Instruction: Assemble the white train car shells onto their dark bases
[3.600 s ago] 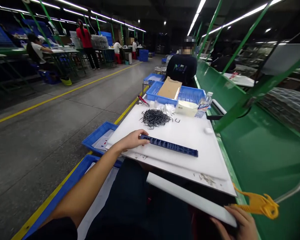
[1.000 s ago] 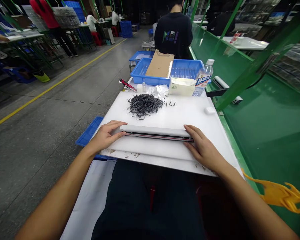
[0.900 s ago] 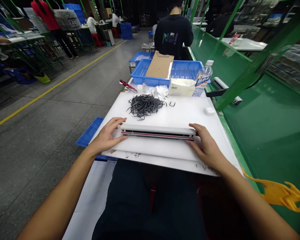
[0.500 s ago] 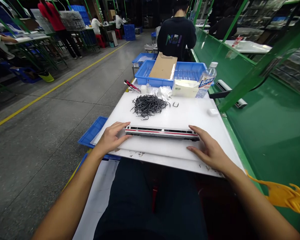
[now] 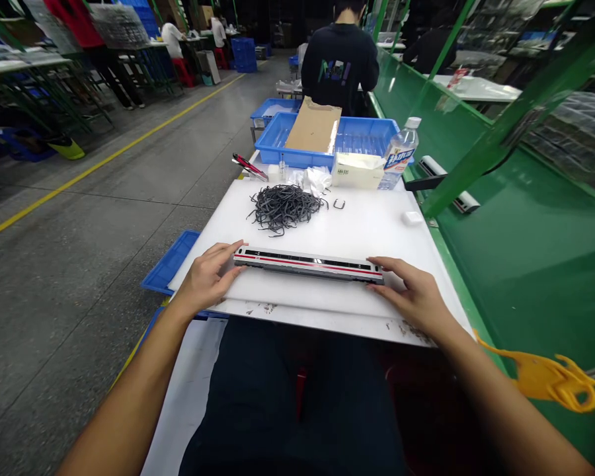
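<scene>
White high-speed train model carriage [image 5: 308,264] lying lengthwise on the near part of a white plastic cutting board [image 5: 377,225], red stripe and dark window band showing, running roughly parallel to the board's near edge. Left hand [image 5: 205,281] sitting on the left end of the carriage, fingers [image 5: 225,251] a bit apart and draped over that end. Right hand [image 5: 409,287] resting against the right end, fingers [image 5: 384,264] lying fairly close together, with the tips touching the shell. Can't really tell from this view how hard either hand is gripping. Further up the board, a messy pile of dark wire-like strips [image 5: 283,208] sitting well clear of the carriage, plus a small U-shaped clip [image 5: 339,203] just beside it and a little white block [image 5: 412,217] near the right edge. Along the far end, a red-handled tool [image 5: 249,166], crumpled white tissue [image 5: 317,178], a cream-colored package [image 5: 357,172] and a plastic water bottle [image 5: 399,155] all sitting in a row. Behind those, a blue plastic crate [image 5: 297,157] holding a cardboard sheet [image 5: 313,125], with a co-worker in a dark sweatshirt [image 5: 338,63] standing beyond it, back turned.
</scene>
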A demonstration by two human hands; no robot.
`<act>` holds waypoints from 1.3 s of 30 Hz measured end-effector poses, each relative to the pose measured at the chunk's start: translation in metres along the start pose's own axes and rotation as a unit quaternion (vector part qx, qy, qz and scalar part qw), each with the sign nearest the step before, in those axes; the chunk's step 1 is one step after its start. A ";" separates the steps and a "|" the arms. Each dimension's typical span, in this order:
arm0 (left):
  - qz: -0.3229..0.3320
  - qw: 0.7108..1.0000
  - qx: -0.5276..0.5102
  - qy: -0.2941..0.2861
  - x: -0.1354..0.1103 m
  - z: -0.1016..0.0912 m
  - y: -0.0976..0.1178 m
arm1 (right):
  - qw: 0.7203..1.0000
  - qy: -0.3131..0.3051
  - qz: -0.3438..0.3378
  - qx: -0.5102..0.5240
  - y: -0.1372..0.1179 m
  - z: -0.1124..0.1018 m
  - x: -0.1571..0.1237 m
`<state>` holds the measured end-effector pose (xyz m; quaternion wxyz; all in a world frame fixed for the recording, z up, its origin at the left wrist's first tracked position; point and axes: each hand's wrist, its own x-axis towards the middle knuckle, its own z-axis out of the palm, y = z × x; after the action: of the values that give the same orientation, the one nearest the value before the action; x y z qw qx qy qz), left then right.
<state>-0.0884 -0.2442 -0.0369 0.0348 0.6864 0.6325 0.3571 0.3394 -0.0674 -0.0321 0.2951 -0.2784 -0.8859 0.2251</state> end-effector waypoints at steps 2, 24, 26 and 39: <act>0.003 1.000 -0.002 0.003 0.000 0.000 0.003 | 1.000 0.006 0.002 -0.006 0.001 0.003 0.000; -0.105 0.952 -0.082 -0.277 0.031 -0.029 0.029 | 0.976 0.191 0.096 -0.036 0.004 0.018 -0.002; -0.122 0.941 -0.037 -0.314 0.049 -0.020 0.054 | 0.977 0.190 0.093 -0.031 0.006 0.018 -0.001; -0.092 0.939 -0.040 -0.329 0.080 0.014 0.087 | 0.972 0.208 0.107 -0.009 0.009 0.023 -0.002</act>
<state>-0.0125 -0.1839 0.0319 0.3007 0.7027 0.6312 0.1321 0.3291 -0.0669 -0.0545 0.4448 -0.4153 -0.7718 0.1846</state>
